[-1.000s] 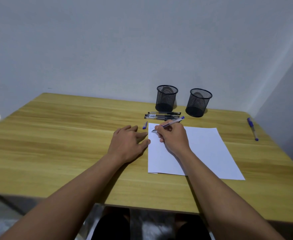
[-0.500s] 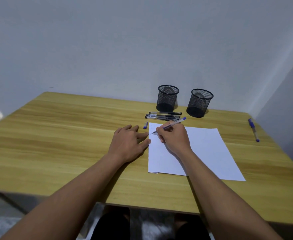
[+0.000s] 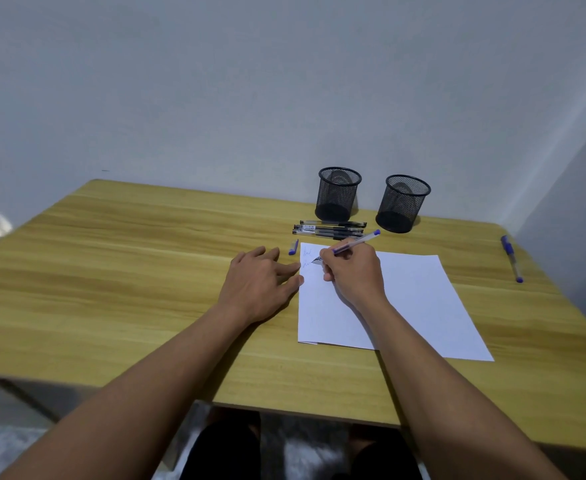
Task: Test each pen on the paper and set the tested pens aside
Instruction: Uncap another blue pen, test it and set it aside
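Scene: a pen (image 3: pixel 357 241) is being tested at the far left corner of a sheet of paper (image 3: pixel 405 299), which is laid flat on a wooden worktop (image 3: pixel 128 271).

Right hand: the right hand (image 3: pixel 352 275) is curled round the pen in a writing grip. The barrel is pinched low, near the tip, and the blue end is tilted up and away to the right. The heel of the hand is rested on the sheet.

Left hand: the left hand (image 3: pixel 260 282) is laid palm down on the worktop with its fingers spread and straight. Nothing is held, and the fingertips are placed at the paper's left edge.

Marks: two short lines of faint blue scribble are seen by the pen tip.

Handling: the pen is judged to be light, stiff and smooth, and likely to roll if it is set down carelessly. It is best taken at the grip section for writing and at mid-barrel for carrying. The paper is thin and easily shifted, so steadying it at the edge is thought wise.

Cap: a blue cap (image 3: pixel 293 247) is left loose just beyond the left hand, beside the sheet's corner.

Waiting: a row of black pens (image 3: pixel 329 229) is lined up between the paper and two mesh cups (image 3: pixel 338 194).

Set aside: a blue pen (image 3: pixel 511 258) is parked well apart at the worktop's right edge and is presumed to be already tested.
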### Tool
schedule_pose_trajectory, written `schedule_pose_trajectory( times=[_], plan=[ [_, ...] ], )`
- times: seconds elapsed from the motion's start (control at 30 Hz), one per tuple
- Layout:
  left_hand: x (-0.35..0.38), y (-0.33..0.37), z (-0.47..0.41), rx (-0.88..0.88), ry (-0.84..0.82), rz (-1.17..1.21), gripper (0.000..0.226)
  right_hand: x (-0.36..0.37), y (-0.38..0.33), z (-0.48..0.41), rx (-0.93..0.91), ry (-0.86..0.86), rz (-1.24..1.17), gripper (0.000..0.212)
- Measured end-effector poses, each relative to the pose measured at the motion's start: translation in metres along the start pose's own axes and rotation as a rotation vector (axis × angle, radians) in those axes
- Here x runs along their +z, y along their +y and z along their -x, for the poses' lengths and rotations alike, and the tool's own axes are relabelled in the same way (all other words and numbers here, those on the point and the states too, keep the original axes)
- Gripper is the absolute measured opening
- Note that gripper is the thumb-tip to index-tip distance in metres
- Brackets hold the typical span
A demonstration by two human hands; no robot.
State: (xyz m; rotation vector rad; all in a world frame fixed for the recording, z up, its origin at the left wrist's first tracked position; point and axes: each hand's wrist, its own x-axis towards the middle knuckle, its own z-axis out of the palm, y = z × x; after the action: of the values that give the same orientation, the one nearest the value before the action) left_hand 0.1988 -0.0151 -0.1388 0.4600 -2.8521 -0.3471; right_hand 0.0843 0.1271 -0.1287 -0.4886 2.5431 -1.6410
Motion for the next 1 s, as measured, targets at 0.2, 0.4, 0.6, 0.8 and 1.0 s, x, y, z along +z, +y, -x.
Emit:
schedule_pose_trajectory(
  times=[0.2, 0.4, 0.6, 0.8, 1.0],
  plan=[
    [0.004, -0.002, -0.002, 0.01, 0.011, -0.009, 0.043, 0.001, 0.002, -0.001, 0.007, -0.006, -0.021, 0.017],
    [0.005, -0.002, -0.002, 0.004, 0.007, -0.019, 0.044, 0.001, 0.001, -0.002, 0.075, -0.028, -0.1, 0.008],
    [0.004, -0.002, -0.001, 0.0, 0.016, 0.017, 0.043, -0.008, -0.014, 0.0, 0.16, -0.062, -0.295, 0.013],
    [-0.008, 0.008, 0.007, -0.104, 0.186, 0.263, 0.031, -0.014, -0.018, 0.001, 0.134, -0.093, -0.324, 0.009],
    [-0.008, 0.009, -0.027, -0.293, 0.263, 0.316, 0.039, -0.023, -0.02, -0.007, 0.089, -0.059, -0.346, 0.017]
  ],
)
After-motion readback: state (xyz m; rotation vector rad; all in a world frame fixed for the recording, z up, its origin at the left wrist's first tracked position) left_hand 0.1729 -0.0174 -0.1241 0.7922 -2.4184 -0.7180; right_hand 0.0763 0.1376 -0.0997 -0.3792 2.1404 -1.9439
